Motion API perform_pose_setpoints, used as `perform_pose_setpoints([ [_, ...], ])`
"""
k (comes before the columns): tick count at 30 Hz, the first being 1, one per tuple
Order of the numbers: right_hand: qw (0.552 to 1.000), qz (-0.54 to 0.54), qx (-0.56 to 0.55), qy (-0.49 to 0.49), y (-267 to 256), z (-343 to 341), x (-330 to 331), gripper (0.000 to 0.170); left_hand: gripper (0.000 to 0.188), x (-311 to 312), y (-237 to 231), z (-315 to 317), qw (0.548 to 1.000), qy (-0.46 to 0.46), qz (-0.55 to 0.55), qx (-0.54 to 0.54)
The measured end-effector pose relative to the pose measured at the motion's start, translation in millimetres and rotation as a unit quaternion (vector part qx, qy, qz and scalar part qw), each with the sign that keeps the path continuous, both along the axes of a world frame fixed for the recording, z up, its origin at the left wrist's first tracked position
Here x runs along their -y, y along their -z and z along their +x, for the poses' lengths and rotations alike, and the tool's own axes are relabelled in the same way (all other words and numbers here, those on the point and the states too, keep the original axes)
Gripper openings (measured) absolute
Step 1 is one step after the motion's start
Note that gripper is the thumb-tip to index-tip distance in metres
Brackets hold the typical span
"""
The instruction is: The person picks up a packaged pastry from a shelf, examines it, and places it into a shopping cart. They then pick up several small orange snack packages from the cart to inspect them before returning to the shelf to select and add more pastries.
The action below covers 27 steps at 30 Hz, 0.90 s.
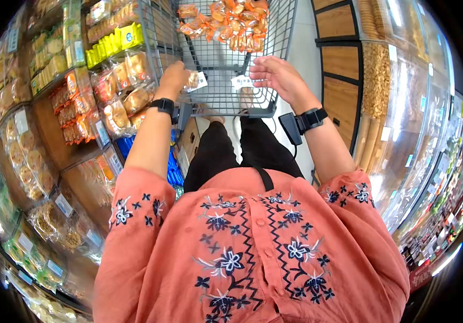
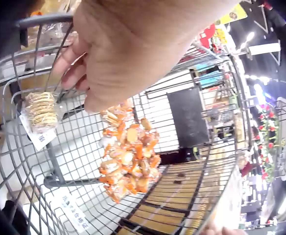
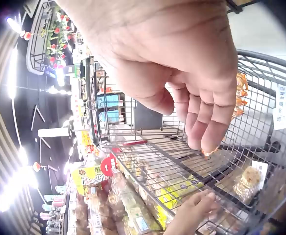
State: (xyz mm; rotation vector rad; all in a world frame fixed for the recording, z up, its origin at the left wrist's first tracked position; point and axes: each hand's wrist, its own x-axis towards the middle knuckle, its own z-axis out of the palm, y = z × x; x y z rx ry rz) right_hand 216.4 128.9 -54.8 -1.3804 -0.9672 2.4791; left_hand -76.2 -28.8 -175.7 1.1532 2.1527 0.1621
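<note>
1. Cracker packet lies in wire cart, near left hand, apart from it.
2. Long axis runs crosswise; end with white label points toward cart's right side.
3. Left hand: fingers loosely curled, nothing held.
4. Right hand: relaxed, empty.

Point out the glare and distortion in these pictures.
Head: fisheye curves the shelves, corners black, glare streaking the clear bins. Left wrist: the cart looks bowed, ceiling lights overexposed. Right wrist: lamps at lower left blown out white.
</note>
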Motion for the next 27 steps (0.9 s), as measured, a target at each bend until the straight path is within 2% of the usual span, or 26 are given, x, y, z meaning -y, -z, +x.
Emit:
perform_pose_setpoints([
  [2, 1.0, 0.002, -0.004, -0.017, 11, -4, -5, 0.028, 0.039, -8, 17, -2, 0.999, 0.02, -0.049, -0.014],
  [5, 0.999, -0.005, -0.015, -0.031, 23, -10, -7, 0.029, 0.042, -17, 50, -2, 0.991, 0.001, -0.131, -0.035],
  [6, 0.999, -0.008, -0.007, -0.039, 27, -13, -7, 0.028, 0.043, -17, 61, -1, 0.99, 0.006, -0.128, -0.049],
  [9, 0.999, -0.046, -0.004, -0.029, 39, -17, 0, 0.028, 0.045, -25, 65, 10, 0.984, -0.014, -0.167, -0.052],
  [16, 0.991, -0.13, 0.026, -0.012, 83, -11, 13, 0.026, 0.036, -29, 65, 30, 0.979, 0.053, -0.186, -0.067],
  [19, 0.989, -0.146, 0.022, -0.005, 91, -7, 16, 0.024, 0.042, -35, 75, 33, 0.965, 0.021, -0.249, -0.076],
  [25, 0.988, -0.15, 0.021, 0.001, 100, -10, 19, 0.023, 0.027, -32, 82, 35, 0.966, 0.039, -0.24, -0.09],
  [27, 0.989, -0.145, 0.026, -0.003, 100, -12, 19, 0.025, 0.024, -26, 85, 33, 0.981, 0.014, -0.186, -0.057],
])
